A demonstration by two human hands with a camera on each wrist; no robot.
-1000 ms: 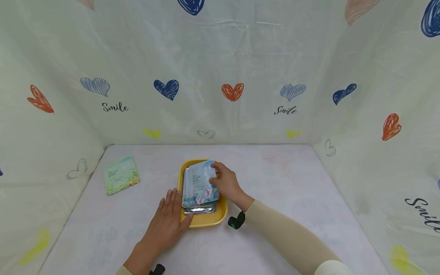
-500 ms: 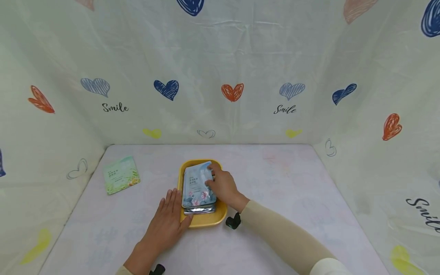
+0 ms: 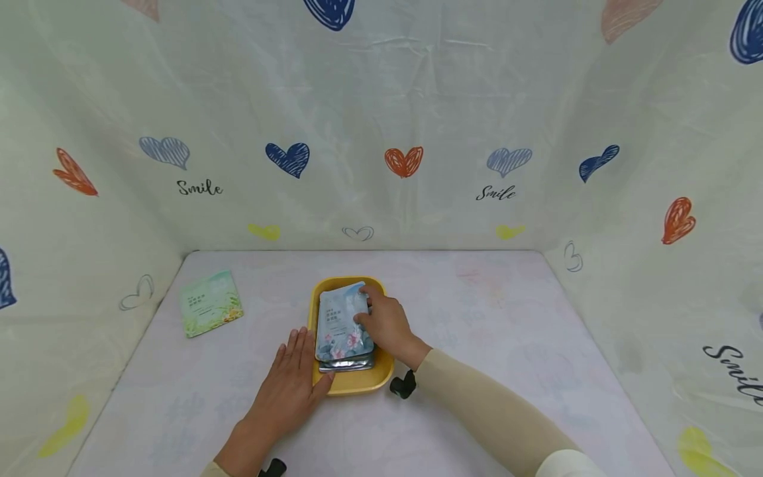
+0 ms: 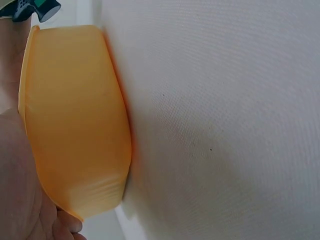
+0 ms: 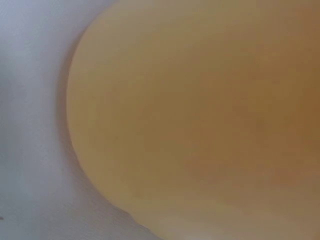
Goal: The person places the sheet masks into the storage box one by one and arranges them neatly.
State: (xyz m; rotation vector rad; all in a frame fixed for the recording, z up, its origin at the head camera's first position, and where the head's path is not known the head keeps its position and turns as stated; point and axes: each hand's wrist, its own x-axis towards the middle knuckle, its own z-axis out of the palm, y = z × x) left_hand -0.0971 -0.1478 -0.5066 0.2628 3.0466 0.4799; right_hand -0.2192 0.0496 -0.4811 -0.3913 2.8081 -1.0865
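In the head view, a yellow tray (image 3: 357, 383) holds a short stack of flat packets that look like sheet mask sachets. On top lies a light blue sheet mask packet (image 3: 342, 324) with pink flowers, over silver-edged packets (image 3: 348, 364). My right hand (image 3: 389, 324) pinches the blue packet's right edge between thumb and fingers. The fingertips partly cover its upper right corner. Flat along the tray's left side rests my left hand (image 3: 285, 383), fingers straight and thumb over the near left rim. The left wrist view shows the tray's outer wall (image 4: 75, 115) beside that palm.
A green sheet mask packet (image 3: 211, 305) lies alone on the white table (image 3: 477, 397) at the far left. A curtain (image 3: 381, 86) printed with hearts encloses the back and sides. The yellow tray wall (image 5: 200, 110) fills most of the right wrist view.
My right hand has shifted a little left and brought the blue packet with it, closer over the stack. My left hand stays where it was on the tray.
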